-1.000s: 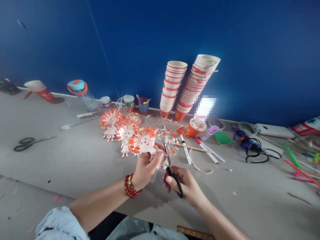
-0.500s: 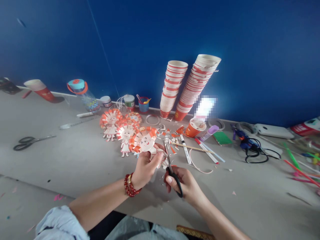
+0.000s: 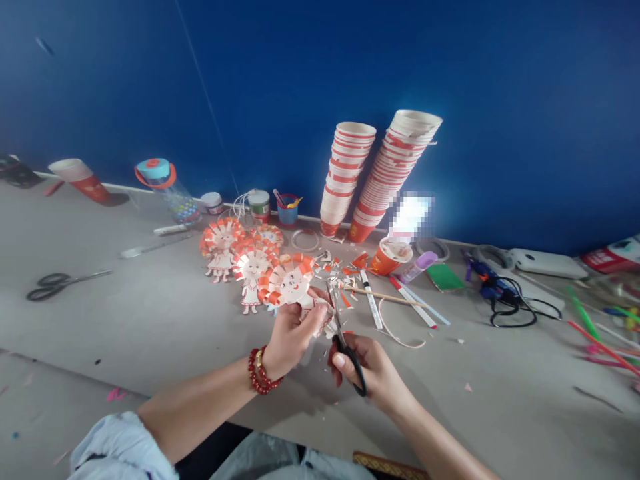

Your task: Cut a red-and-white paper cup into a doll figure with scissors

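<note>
My left hand (image 3: 294, 333) pinches a paper doll (image 3: 294, 283) by its white body; the doll has a smiling drawn face and curled orange-and-white strips round the head. In my right hand (image 3: 367, 363) are black-handled scissors (image 3: 356, 367), their blades pointing up at the right edge of the doll's body. Whether the blades are fully closed, I cannot tell. Several finished-looking paper dolls (image 3: 251, 273) with the same curled orange hair lie just left of the held one. Orange and white paper scraps (image 3: 345, 270) are scattered behind the scissors.
Two tall stacks of paper cups (image 3: 349, 177) lean by the blue wall. A cup (image 3: 393, 255), markers (image 3: 371, 300), a wooden stick (image 3: 387, 295) and a blue glue gun (image 3: 487, 277) lie to the right. Another pair of scissors (image 3: 63, 283) and a clear bottle (image 3: 167, 193) are at left.
Hardly anything differs. Both hands keep the same hold on the doll and the scissors, with at most a tiny shift of the right hand.
</note>
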